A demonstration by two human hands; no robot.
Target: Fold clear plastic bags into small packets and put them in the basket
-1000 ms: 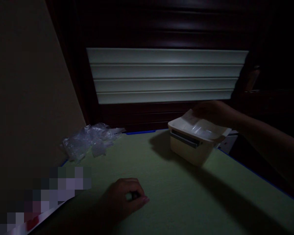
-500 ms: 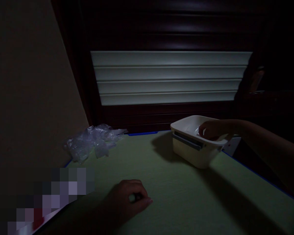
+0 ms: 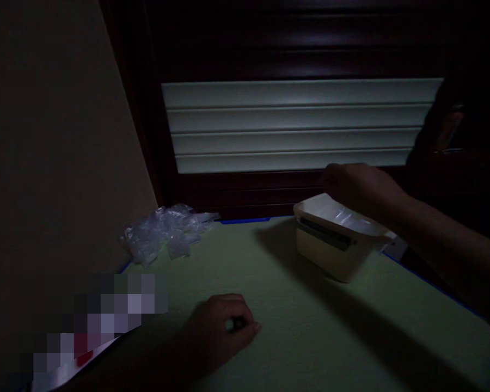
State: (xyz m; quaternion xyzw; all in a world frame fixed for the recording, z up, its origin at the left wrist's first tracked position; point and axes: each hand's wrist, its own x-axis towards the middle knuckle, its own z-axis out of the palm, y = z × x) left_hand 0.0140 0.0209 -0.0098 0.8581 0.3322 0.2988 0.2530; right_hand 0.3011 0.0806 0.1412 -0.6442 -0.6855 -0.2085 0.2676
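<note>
Green tabletop (image 3: 269, 294): supports all | white bin (image 3: 322, 256): far right, mouth up, likely for your right hand's reach | crumpled clear plastic (image 3: 159, 234): far left, apart from bin | your right hand (image 3: 363, 188): over bin, fingers curled, grip can't be told | your left hand (image 3: 228, 326): at tabletop, thumb and fingertip together, nothing visible held

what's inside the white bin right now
Some clear, shiny plastic shows inside the bin. The rest, including the bottom, can't be made out: the near wall and the right hand block the view.
</note>
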